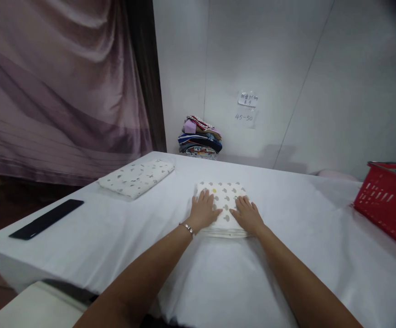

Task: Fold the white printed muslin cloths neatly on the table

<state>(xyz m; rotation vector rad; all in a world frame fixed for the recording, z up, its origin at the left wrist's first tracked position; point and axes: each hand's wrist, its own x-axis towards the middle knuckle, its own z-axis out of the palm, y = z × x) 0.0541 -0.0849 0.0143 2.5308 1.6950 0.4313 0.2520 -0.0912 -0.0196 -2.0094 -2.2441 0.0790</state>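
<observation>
A folded white cloth with small grey prints [225,210] lies on the white-covered table [143,232] in front of me. My left hand [203,212] rests on its left side, fingers spread flat, with a silver bracelet on the wrist. On the right side of the same cloth, my right hand [248,215] lies palm down with its fingers stretched out. Several layers show along the cloth's near edge. Another folded white cloth with dark prints [138,177] sits apart from my hands, farther back on the left.
A long dark flat strip [47,219] lies by the left table edge. At the right stands a red plastic basket [389,202]. Behind the table rises a stack of folded fabrics [200,139] against the wall. A pink curtain [64,82] hangs at left.
</observation>
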